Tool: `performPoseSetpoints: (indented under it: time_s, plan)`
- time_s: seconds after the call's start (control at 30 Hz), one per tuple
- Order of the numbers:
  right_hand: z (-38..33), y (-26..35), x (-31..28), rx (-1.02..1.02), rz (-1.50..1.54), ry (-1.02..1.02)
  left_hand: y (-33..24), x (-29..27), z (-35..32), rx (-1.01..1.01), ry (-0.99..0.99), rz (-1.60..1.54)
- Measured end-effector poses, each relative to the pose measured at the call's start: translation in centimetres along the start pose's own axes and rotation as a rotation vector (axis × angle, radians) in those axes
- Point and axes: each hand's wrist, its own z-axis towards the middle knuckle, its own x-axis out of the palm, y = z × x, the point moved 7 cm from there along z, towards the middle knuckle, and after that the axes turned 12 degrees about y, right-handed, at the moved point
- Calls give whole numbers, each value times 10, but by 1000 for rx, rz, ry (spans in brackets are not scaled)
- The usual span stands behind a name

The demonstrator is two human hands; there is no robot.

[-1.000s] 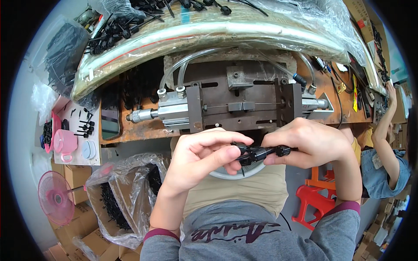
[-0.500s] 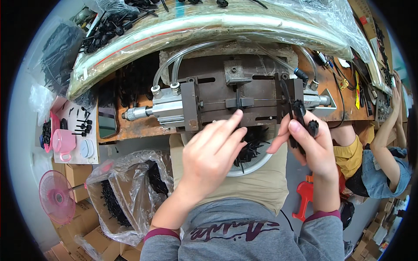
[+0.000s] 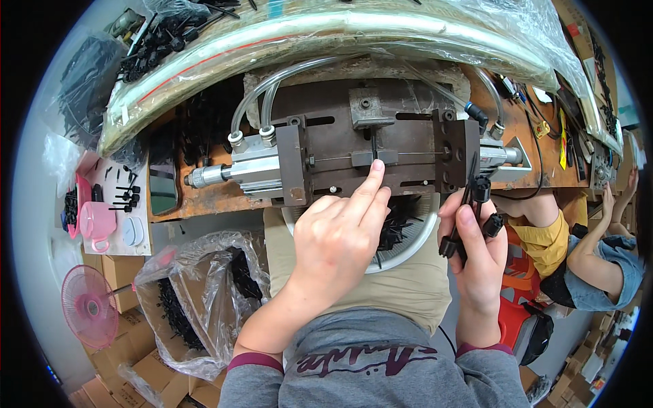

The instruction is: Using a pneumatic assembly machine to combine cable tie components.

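My left hand has its index and middle fingers stretched out, with the index fingertip on the near end of a thin black rod-like part. That part lies in the small metal block at the middle of the dark metal fixture. To the right, just off the fixture's near edge, my right hand is closed around several black plastic stems with knobbed ends. Below my left hand, a white-rimmed round basket with black parts sits on my lap, partly hidden by the hand.
Silver air cylinders with clear hoses flank the fixture. A plastic-wrapped ledge bounds the back. At left are a phone, a pink cup, a pink fan and a lined box of black parts. Another person works at right.
My left index fingertip has slid slightly farther forward onto the black part in the block. My right hand has drawn back a little toward me, with the black stems still in it.
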Motion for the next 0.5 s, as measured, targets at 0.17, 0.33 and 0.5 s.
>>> performPoseSetpoints:
  time_s: [0.17,0.33,0.5]
  plan:
    - [2,-6,-2,37,-28,31,2,0,0,-7,10,1]
    - [5,-12,-2,16,-77,29,-4,-10,-1,107,18,-203]
    - [7,-17,10,42,-66,111,-20,-18,-13,253,11,-446]
